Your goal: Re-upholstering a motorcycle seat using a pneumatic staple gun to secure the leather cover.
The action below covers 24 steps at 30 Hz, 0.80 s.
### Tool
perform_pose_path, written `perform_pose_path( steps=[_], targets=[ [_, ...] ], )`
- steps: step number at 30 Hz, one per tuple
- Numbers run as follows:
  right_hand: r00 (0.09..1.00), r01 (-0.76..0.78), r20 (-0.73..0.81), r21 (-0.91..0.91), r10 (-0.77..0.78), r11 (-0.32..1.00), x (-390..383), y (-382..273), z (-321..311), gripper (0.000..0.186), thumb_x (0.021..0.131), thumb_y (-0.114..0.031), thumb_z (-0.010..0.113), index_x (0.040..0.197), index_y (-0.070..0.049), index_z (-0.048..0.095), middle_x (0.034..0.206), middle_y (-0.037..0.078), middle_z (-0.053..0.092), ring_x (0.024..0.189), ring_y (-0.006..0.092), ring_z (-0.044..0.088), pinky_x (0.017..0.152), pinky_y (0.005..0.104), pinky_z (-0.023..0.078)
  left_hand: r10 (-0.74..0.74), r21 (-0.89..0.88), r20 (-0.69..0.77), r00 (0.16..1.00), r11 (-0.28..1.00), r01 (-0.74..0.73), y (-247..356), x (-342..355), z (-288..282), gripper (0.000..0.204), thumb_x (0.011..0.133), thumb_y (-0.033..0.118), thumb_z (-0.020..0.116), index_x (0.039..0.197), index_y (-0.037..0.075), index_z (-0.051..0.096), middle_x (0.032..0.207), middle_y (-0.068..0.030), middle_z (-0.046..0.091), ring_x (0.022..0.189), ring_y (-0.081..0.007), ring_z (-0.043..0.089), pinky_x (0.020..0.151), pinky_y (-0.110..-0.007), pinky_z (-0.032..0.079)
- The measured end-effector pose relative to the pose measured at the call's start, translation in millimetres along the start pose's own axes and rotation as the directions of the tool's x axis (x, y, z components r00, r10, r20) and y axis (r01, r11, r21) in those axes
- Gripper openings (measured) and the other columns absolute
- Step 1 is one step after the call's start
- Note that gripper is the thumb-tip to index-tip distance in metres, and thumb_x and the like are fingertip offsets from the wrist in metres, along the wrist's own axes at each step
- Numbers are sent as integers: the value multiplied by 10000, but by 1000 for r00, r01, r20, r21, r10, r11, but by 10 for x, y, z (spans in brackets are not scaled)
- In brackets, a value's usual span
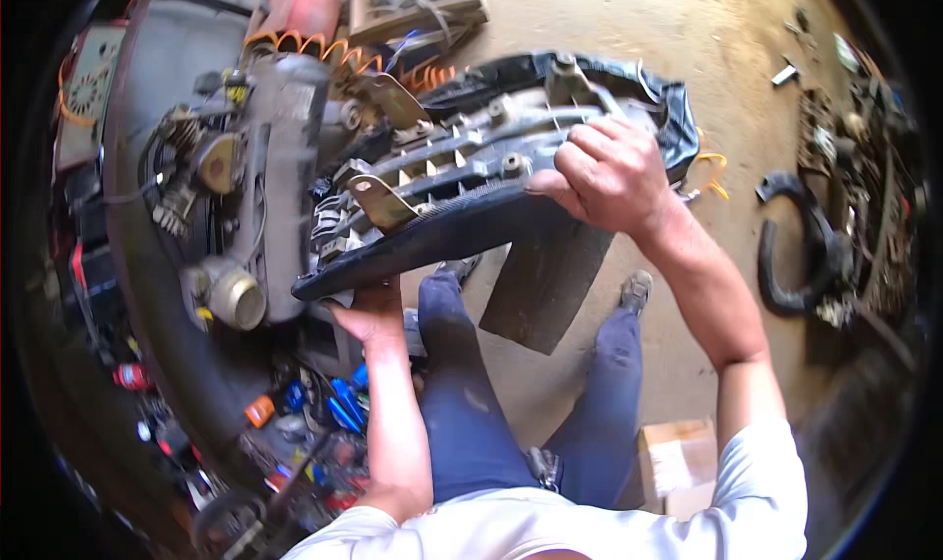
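Note:
A long black vehicle seat (422,251), seemingly a motorcycle seat, is held tilted in front of me with its underside up. Ribs, rubber bumpers and metal brackets show on its base, and black cover material bunches around the far and right rim. My right hand (614,172) grips the right end of the seat, fingers curled over the base and thumb along the near side. At the lower left end, my left hand (371,314) supports the seat from below; its fingers are mostly hidden beneath it.
Left of the seat stands an engine-like machine (285,167) with an orange coiled hose (314,44) behind it. Tools and bottles (344,403) crowd the lower left. A dark board (545,290) shows below the seat. A cardboard box (678,457) and a curved black part (781,255) lie rightward.

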State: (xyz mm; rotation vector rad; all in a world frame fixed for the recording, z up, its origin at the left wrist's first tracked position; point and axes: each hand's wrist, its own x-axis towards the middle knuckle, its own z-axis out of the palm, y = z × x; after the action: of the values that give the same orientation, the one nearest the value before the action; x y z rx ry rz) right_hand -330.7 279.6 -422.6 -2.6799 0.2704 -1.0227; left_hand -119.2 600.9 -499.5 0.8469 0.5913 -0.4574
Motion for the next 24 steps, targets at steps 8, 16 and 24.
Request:
perform_pose_path(
  steps=[8, 16, 24],
  targets=[
    [918, 370, 40, 269, -394, 889, -597, 708, 560, 545, 948, -558, 652, 734, -60, 589, 757, 76, 591, 619, 221, 568, 567, 337, 407, 88, -163, -77, 993, 982, -100, -576, -798, -710, 1018, 889, 812, 567, 1580, 78, 432, 1643, -154, 419, 1529, -377, 336, 1282, -582, 201],
    [881, 293, 236, 409, -411, 864, -746, 929, 909, 455, 736, -405, 812, 998, -50, 701, 997, 103, 673, 869, 272, 669, 786, 421, 546, 104, -88, -305, 947, 987, -137, -923, -1071, -1126, 600, 910, 311, 685, 1439, 54, 569, 1481, -155, 588, 1375, -374, 528, 1210, -585, 357],
    [822, 169, 442, 413, -359, 895, -856, 922, 550, 506, 688, -389, 866, 1065, -76, 738, 1072, 74, 688, 1017, 279, 674, 975, 487, 548, 36, -161, -349, 937, 982, -98, -1397, -1777, -1347, 555, 970, 314, 626, 1430, 15, 546, 1469, -169, 575, 1335, -357, 547, 1130, -542, 457]
  ],
)
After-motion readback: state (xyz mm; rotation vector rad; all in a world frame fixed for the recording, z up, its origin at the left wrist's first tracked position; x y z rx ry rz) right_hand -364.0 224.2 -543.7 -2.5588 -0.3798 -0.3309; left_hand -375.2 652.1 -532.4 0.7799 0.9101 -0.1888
